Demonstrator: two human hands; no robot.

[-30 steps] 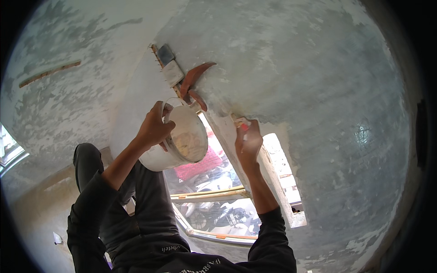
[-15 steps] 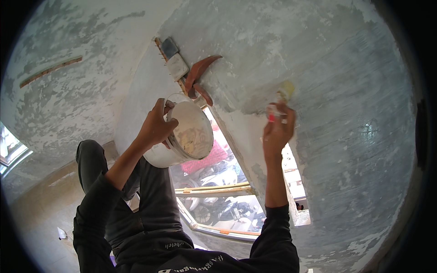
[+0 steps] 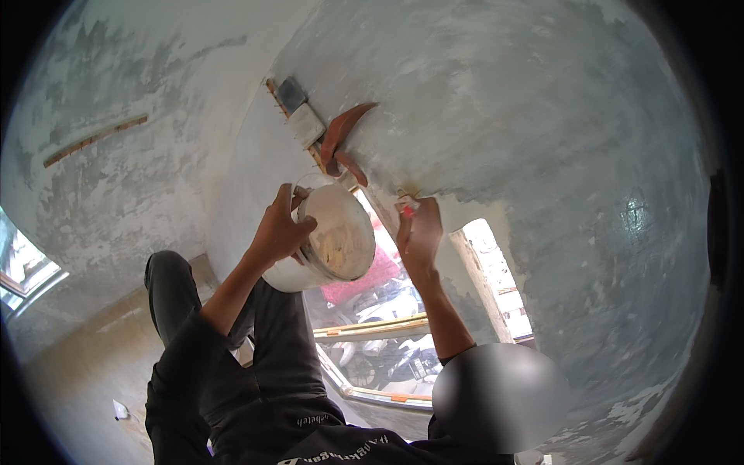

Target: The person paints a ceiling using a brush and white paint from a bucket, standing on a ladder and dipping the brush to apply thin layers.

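My left hand (image 3: 280, 231) is closed on the rim of a white plastic bucket (image 3: 341, 229), thumb on the outside. The bucket tilts so that its round mouth shows, with cream-yellow stains inside. In my right hand (image 3: 422, 236) is a paintbrush (image 3: 407, 205) with a red-and-white handle. Its pale yellow bristles are against or very close to the wall (image 3: 496, 155), just above the window opening; contact cannot be made out. Grey, wet-looking strokes cover much of that wall, and a paler patch lies below the brush.
A brown curved wooden piece (image 3: 345, 132) sticks out beside switch-like plates (image 3: 306, 125) on a wooden strip. Parked motorbikes show through the window (image 3: 372, 329). A narrow opening (image 3: 496, 271) lies to the right. My bent knee (image 3: 170, 271) is at left. A blurred patch covers my right sleeve.
My right hand and the brush have moved left and down along the wall, toward the window's top corner. The bucket stays in my left hand, and the whole view has shifted slightly.
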